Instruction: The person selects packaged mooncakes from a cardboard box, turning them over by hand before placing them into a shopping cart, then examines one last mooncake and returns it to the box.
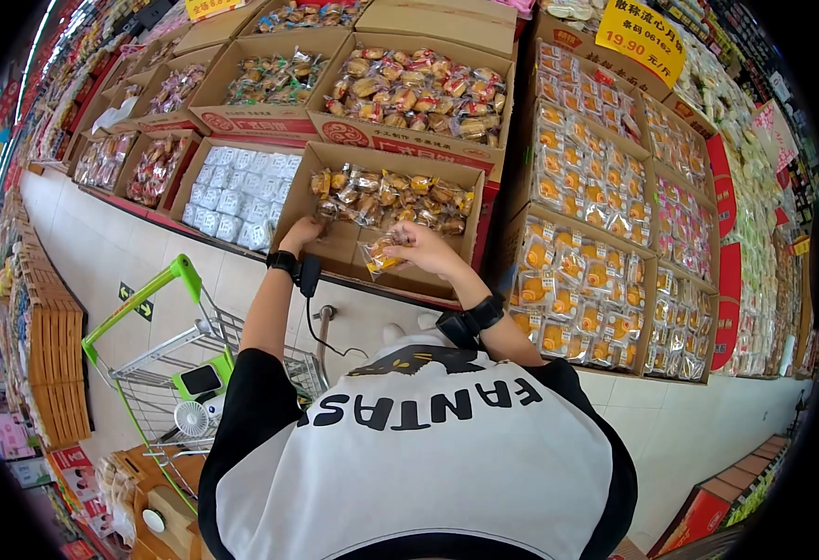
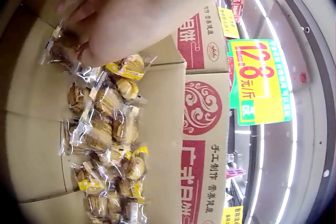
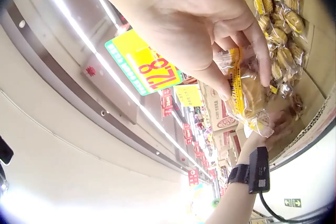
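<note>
My right hand (image 1: 419,247) pinches a wrapped mooncake (image 1: 381,254) over the near part of an open cardboard box (image 1: 339,250). Clear film with a yellow band covers this mooncake (image 3: 247,90), held between thumb and fingers in the right wrist view. Inside the box's left side is my left hand (image 1: 304,231). In the left wrist view that hand (image 2: 113,22) has its thumb right at a darker wrapped mooncake (image 2: 63,48); I cannot tell whether it grips it. Several more wrapped mooncakes (image 1: 395,196) lie piled along the box's far side.
White-wrapped packets (image 1: 237,191) fill the box to the left. Behind stands a larger box of mooncakes (image 1: 414,89); boxes of orange-centred packets (image 1: 582,280) are on the right. A green-handled shopping cart (image 1: 139,299) stands left of me. A price sign (image 2: 257,79) hangs beyond the boxes.
</note>
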Available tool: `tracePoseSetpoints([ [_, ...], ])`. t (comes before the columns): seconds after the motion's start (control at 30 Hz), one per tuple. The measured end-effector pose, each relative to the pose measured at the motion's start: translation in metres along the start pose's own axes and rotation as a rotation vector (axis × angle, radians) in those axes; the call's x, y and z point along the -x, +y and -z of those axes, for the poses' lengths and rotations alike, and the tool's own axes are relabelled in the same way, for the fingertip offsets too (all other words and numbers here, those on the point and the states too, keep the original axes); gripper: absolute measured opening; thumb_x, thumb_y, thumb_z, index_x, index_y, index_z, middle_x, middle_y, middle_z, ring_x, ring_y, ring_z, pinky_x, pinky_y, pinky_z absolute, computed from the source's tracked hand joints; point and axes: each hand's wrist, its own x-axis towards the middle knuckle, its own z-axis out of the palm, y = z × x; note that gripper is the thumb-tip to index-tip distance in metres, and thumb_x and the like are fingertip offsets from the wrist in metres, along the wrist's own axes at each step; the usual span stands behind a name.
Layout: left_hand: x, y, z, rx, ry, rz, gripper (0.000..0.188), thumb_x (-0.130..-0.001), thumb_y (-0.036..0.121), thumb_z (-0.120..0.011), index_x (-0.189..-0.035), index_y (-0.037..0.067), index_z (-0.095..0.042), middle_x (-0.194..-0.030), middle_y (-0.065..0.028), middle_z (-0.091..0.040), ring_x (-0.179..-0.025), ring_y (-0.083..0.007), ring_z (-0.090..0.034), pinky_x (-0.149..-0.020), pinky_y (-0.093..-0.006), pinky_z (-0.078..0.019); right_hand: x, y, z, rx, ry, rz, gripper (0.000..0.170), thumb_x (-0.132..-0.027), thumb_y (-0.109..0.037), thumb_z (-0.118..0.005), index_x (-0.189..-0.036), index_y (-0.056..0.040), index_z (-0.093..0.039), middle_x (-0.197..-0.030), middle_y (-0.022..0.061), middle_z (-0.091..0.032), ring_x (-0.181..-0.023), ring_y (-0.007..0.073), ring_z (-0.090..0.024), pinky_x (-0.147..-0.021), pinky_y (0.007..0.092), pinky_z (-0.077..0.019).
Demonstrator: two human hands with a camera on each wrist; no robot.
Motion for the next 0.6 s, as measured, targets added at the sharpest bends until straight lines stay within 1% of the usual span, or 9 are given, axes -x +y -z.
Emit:
tracePoseSetpoints([
  [0.07, -0.005, 0.001, -0.003, -0.014, -0.057, 0.016, 0.032, -0.072, 0.02, -0.052, -0.096, -0.001, -0.056, -0.094, -0.017, -0.057, -0.09, -0.028, -0.054, -0.076, -0.0312, -0.0424, 0.001, -0.001, 0.001, 0.004, 0.01, -0.002, 0.026, -0.077, -0.013, -0.059, -0.098, -0.0041, -0.045, -0.091, 0.0056, -0.054, -0.081, 0.0131, -0.055, -0.064, 0.0276, -0.0515],
  [0.17, -0.009, -0.001, -0.009, -0.163, -0.11, -0.101, 0.037, -0.074, 0.027, -0.052, -0.104, 0.005, -0.055, -0.104, -0.013, -0.055, -0.096, -0.0278, -0.051, -0.08, -0.0312, -0.0411, 0.002, -0.003, 0.003, 0.04, 0.027, 0.006, 0.028, -0.077, -0.013, -0.059, -0.098, -0.004, -0.045, -0.091, 0.0059, -0.054, -0.082, 0.0134, -0.055, -0.063, 0.0273, -0.0514],
  [0.27, -0.041, -0.032, -0.028, -0.198, -0.191, -0.187, 0.04, -0.074, 0.029, -0.051, -0.11, 0.012, -0.053, -0.115, -0.0088, -0.05, -0.102, -0.0288, -0.047, -0.083, -0.0305, -0.0395, 0.001, 0.001, 0.004, 0.024, 0.028, 0.012, 0.028, -0.077, -0.013, -0.06, -0.098, -0.0039, -0.045, -0.091, 0.0062, -0.054, -0.082, 0.0136, -0.055, -0.062, 0.0273, -0.0513],
  [0.33, -0.049, -0.04, -0.035, -0.313, -0.218, -0.149, 0.039, -0.074, 0.033, -0.048, -0.11, 0.018, -0.054, -0.12, -0.008, -0.045, -0.108, -0.0315, -0.041, -0.09, -0.0375, -0.0332, -0.001, 0.001, 0.006, 0.032, 0.034, 0.004, 0.028, -0.077, -0.013, -0.059, -0.098, -0.0037, -0.044, -0.091, 0.006, -0.054, -0.082, 0.0133, -0.055, -0.062, 0.0272, -0.0514],
  [0.37, -0.053, -0.042, -0.041, -0.314, -0.219, -0.149, 0.039, -0.074, 0.033, -0.048, -0.11, 0.018, -0.054, -0.12, -0.008, -0.045, -0.108, -0.0315, -0.041, -0.09, -0.0375, -0.0332, -0.001, 0.002, 0.007, 0.031, 0.035, 0.003, 0.028, -0.077, -0.013, -0.059, -0.098, -0.0037, -0.044, -0.091, 0.006, -0.054, -0.082, 0.0133, -0.055, -0.062, 0.0272, -0.0514],
  [0.43, -0.018, -0.005, -0.039, -0.633, -0.103, -0.061, 0.04, -0.074, 0.037, -0.047, -0.11, 0.023, -0.053, -0.121, -0.0079, -0.043, -0.113, -0.0342, -0.035, -0.094, -0.0471, -0.024, 0.002, -0.002, 0.006, 0.039, 0.026, -0.008, 0.027, -0.077, -0.013, -0.059, -0.098, -0.0033, -0.044, -0.091, 0.006, -0.054, -0.082, 0.0131, -0.055, -0.063, 0.0269, -0.0515],
  [0.47, -0.021, -0.007, -0.04, -0.633, -0.103, -0.062, 0.04, -0.074, 0.037, -0.047, -0.11, 0.023, -0.053, -0.121, -0.0079, -0.043, -0.113, -0.0342, -0.035, -0.094, -0.0471, -0.024, 0.002, 0.0, 0.007, 0.039, 0.027, -0.008, 0.027, -0.077, -0.013, -0.059, -0.098, -0.0033, -0.044, -0.091, 0.006, -0.054, -0.082, 0.0131, -0.055, -0.063, 0.0269, -0.0515],
  [0.53, -0.028, -0.011, -0.04, -0.639, -0.11, -0.047, 0.041, -0.074, 0.043, -0.046, -0.11, 0.025, -0.052, -0.122, -0.0077, -0.043, -0.115, -0.0377, -0.03, -0.093, -0.0549, -0.0161, 0.001, 0.001, 0.007, -0.005, 0.036, 0.044, 0.027, -0.076, -0.017, -0.061, -0.094, -0.0021, -0.046, -0.081, 0.0035, -0.045, -0.074, 0.0124, -0.053, -0.057, 0.0252, -0.052],
  [0.6, -0.026, -0.01, -0.041, -0.62, -0.122, -0.077, 0.04, -0.075, 0.038, -0.043, -0.11, 0.021, -0.051, -0.123, -0.0116, -0.041, -0.114, -0.0413, -0.03, -0.093, -0.0531, -0.0205, 0.001, 0.001, 0.008, -0.013, 0.04, 0.039, 0.028, -0.076, -0.017, -0.061, -0.094, -0.0019, -0.046, -0.082, 0.0039, -0.046, -0.074, 0.0127, -0.054, -0.058, 0.0254, -0.0521],
])
